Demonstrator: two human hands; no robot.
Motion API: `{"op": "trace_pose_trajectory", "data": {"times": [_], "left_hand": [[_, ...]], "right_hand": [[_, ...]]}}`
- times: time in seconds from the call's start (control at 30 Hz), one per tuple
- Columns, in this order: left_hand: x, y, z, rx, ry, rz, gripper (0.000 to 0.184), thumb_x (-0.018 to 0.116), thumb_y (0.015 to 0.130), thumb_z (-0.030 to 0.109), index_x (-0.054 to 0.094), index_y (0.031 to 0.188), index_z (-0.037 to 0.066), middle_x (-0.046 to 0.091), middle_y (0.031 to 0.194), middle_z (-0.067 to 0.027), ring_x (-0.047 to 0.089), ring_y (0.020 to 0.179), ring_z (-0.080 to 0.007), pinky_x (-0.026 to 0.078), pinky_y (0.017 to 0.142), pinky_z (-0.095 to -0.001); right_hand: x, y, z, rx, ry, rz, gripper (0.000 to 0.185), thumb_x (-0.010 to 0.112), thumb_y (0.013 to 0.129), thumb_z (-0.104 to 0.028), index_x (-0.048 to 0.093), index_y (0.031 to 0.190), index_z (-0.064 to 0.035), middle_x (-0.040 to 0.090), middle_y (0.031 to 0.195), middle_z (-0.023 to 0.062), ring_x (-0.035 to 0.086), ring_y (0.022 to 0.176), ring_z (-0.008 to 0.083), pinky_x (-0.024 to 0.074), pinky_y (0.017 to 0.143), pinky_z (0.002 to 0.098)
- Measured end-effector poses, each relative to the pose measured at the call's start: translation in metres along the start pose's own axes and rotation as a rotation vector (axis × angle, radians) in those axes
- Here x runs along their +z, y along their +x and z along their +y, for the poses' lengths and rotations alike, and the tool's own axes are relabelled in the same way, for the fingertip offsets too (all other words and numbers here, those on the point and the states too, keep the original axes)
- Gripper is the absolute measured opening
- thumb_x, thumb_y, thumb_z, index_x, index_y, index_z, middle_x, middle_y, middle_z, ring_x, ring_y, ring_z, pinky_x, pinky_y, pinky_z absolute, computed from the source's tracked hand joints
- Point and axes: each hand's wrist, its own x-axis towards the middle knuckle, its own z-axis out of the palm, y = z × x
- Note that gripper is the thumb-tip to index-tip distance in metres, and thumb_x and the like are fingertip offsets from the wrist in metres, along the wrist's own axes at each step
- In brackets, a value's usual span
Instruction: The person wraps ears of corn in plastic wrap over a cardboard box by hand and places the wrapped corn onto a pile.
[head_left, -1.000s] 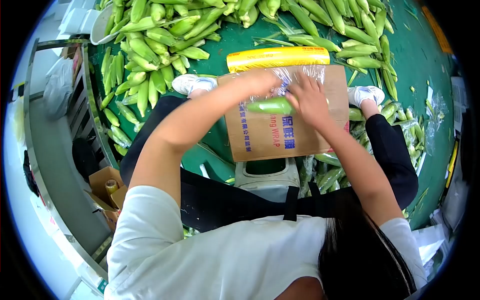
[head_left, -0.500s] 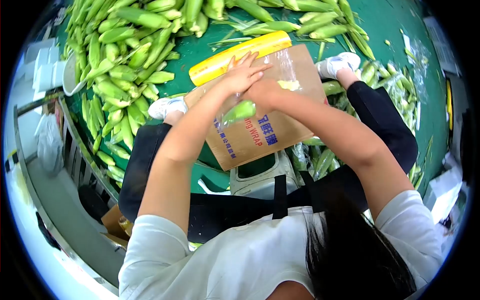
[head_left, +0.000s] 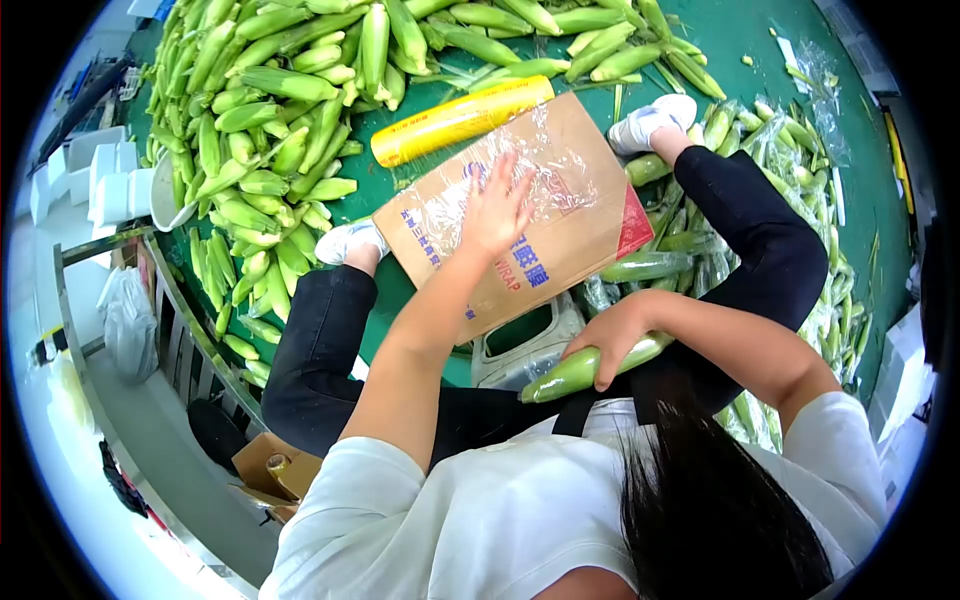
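Note:
My left hand (head_left: 497, 210) lies with its fingers spread on clear plastic film (head_left: 545, 165) that covers part of a cardboard box (head_left: 440, 215). Close to my lap, my right hand (head_left: 618, 335) is closed around an ear of corn (head_left: 562, 379), green and shiny as if wrapped in film. A yellow roll of plastic wrap (head_left: 460, 120) lies along the far edge of the box. Part of the corn is hidden under my right fingers.
A big heap of unwrapped green corn (head_left: 290, 85) spreads over the green floor at the far left. Film-wrapped corn (head_left: 690, 240) is piled by my right leg. A grey plastic stool (head_left: 495, 365) stands under the box; a metal rail (head_left: 165, 265) runs along the left.
Both hands were together over the box with the corn beneath them. My right hand has carried the corn down towards my lap, while my left hand has come to lie on the film.

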Motion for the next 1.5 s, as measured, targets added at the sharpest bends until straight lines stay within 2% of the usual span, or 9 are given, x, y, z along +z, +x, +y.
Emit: {"op": "trace_pose_trajectory", "data": {"times": [0.17,0.37,0.5,0.63,0.83,0.97,1.07,1.23,1.5], "left_hand": [[-0.015,-0.077,0.090,0.204,-0.247,-0.699,0.044,0.057,0.087,0.023,0.062,0.127,0.006,0.064,0.123,-0.0116,0.059,0.121,-0.0315,0.044,0.104,-0.0474],[-0.107,-0.075,0.137,0.185,-0.081,0.190,0.070,0.076,0.074,0.018,0.051,0.139,0.009,0.044,0.144,-0.0214,0.042,0.134,-0.0433,0.029,0.107,-0.0677],[-0.126,0.014,0.122,-0.008,-0.245,-0.225,0.037,0.079,0.073,0.011,0.062,0.106,0.008,0.066,0.087,-0.0153,0.067,0.080,-0.0340,0.053,0.070,-0.0392],[-0.108,0.083,0.109,-0.253,-0.776,-0.529,0.058,0.073,0.078,0.009,0.052,0.132,0.005,0.069,0.100,-0.0159,0.068,0.095,-0.0346,0.054,0.084,-0.0405],[-0.010,0.043,0.061,-0.045,-0.114,-0.069,0.070,0.067,0.087,0.024,0.041,0.147,-0.001,0.041,0.152,-0.0214,0.038,0.141,-0.0371,0.027,0.116,-0.0570],[0.023,-0.005,0.107,0.337,-0.293,-0.418,0.061,0.066,0.085,0.027,0.051,0.143,0.014,0.040,0.156,-0.0155,0.037,0.145,-0.0292,0.026,0.117,-0.0567],[0.060,-0.043,0.156,0.638,-0.639,-0.433,0.041,0.060,0.085,0.009,0.063,0.126,0.009,0.049,0.149,-0.0131,0.042,0.143,-0.0283,0.033,0.115,-0.0504],[0.042,-0.013,0.163,0.354,-0.891,-0.527,0.044,0.067,0.082,0.014,0.061,0.125,0.005,0.061,0.121,-0.0126,0.059,0.110,-0.0307,0.045,0.101,-0.0444],[-0.044,0.021,0.038,-0.288,-0.768,0.001,0.033,0.058,0.087,-0.001,0.068,0.118,0.006,0.068,0.095,-0.0109,0.067,0.088,-0.0314,0.053,0.080,-0.0397]], "right_hand": [[-0.017,-0.076,0.001,-0.035,0.598,0.499,0.065,0.078,0.084,-0.038,0.056,0.128,0.0041,0.068,0.105,0.0130,0.069,0.091,0.0213,0.0549,0.084,0.0342],[-0.035,-0.089,0.036,0.009,0.796,0.407,0.061,0.072,0.090,-0.049,0.059,0.126,-0.0010,0.067,0.104,0.0133,0.070,0.084,0.0203,0.0592,0.075,0.0348],[-0.056,-0.126,-0.007,-0.275,-0.257,0.601,0.073,0.079,0.083,-0.040,0.049,0.140,-0.0045,0.066,0.121,0.0149,0.067,0.104,0.0259,0.0545,0.083,0.0410],[-0.054,-0.222,0.006,0.359,-0.744,1.075,0.078,0.081,0.067,-0.025,0.052,0.138,-0.0272,0.067,0.111,0.0101,0.066,0.105,0.0336,0.0549,0.081,0.0435],[-0.011,-0.383,0.286,1.136,-0.062,1.969,0.085,0.078,0.073,-0.032,0.045,0.147,-0.0063,0.066,0.123,0.0259,0.066,0.111,0.0378,0.0523,0.094,0.0455],[-0.037,-0.371,0.292,1.423,0.095,1.696,0.072,0.075,0.082,-0.036,0.049,0.139,-0.0015,0.063,0.126,0.0262,0.063,0.113,0.0401,0.0503,0.096,0.0471],[-0.178,-0.304,0.255,0.809,-0.531,1.676,0.056,0.070,0.087,-0.027,0.053,0.135,-0.0046,0.065,0.119,0.0206,0.061,0.109,0.0411,0.0501,0.093,0.0475],[-0.401,-0.153,0.228,0.855,-1.482,1.295,0.059,0.058,0.086,-0.006,0.049,0.144,-0.0163,0.047,0.150,0.0120,0.045,0.139,0.0286,0.0327,0.115,0.0539],[-0.360,-0.168,0.209,0.748,-0.714,1.187,0.070,0.071,0.084,-0.056,0.059,0.126,-0.0013,0.067,0.113,0.0254,0.066,0.101,0.0414,0.0527,0.087,0.0488]]}}
